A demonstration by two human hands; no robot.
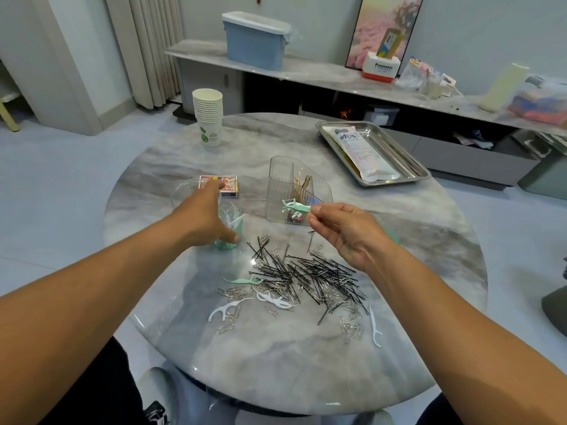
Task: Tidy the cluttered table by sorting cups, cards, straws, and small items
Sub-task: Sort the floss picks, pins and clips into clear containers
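Right hand fingers pinching green floss pick, lengthwise left, left hand open

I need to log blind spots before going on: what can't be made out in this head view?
- Small green cup: mostly behind the left hand; its grip is unclear.
- Card box: near edge covered by that hand's fingers; print blurred.
- Clear organizer: contents at the bottom too small to identify.
- Floss picks pinched in the right hand: exact count unclear.
- Packet in the metal tray: label unreadable.
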